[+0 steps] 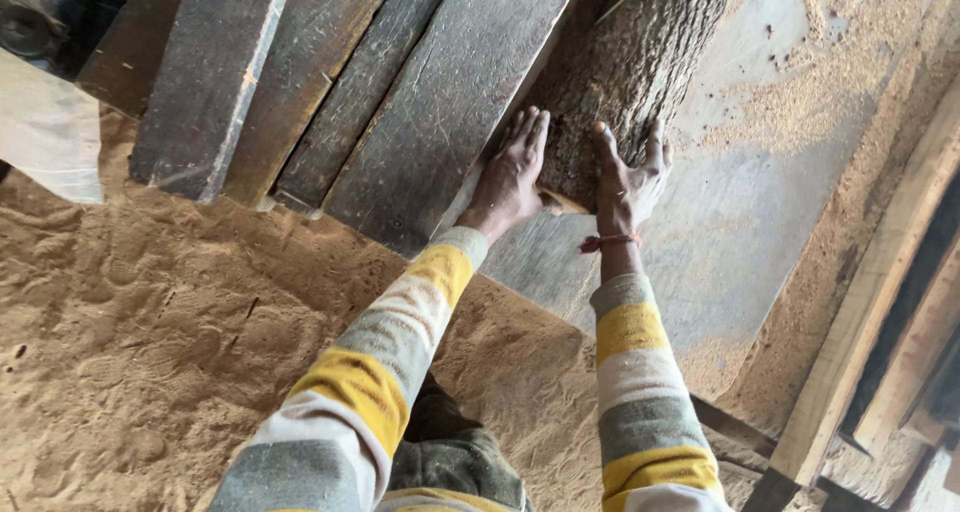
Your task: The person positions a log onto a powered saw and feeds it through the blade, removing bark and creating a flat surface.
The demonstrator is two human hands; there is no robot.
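Log (625, 62), bark still on, lies lengthwise on the grey metal table (760, 202), its near end the landmark for everything below.

Left hand (512, 177): flat against the log's left flank at the near end, fingers straight and together, palm pressing. Grip is spread, not closed round anything.

Right hand (628, 177): on the log's near end and right flank, fingers fanned over the bark, thumb toward the end face. Also a spread grip, pushing rather than holding. Red thread on that wrist (606, 241).

Left of the log, touching or just beside it (cannot tell which): a row of dark sawn planks (440, 102), the nearest one crowding the left hand.

Right of the log: bare table dusted with sawdust (850, 82), then a pale timber rail (870, 302). Below the near end: deep sawdust on the floor (150, 322).

Risks, as I judge them:
- Left fingers sit in the narrow gap between log and nearest plank; if the log rolls left, they get pinched.
- A round log on a smooth sawdusted table could roll or skid sideways under an uneven push.
- Rough bark under bare palms invites splinters.
- Loose footing in the floor sawdust could slip mid-push.

No blade is in view from here.
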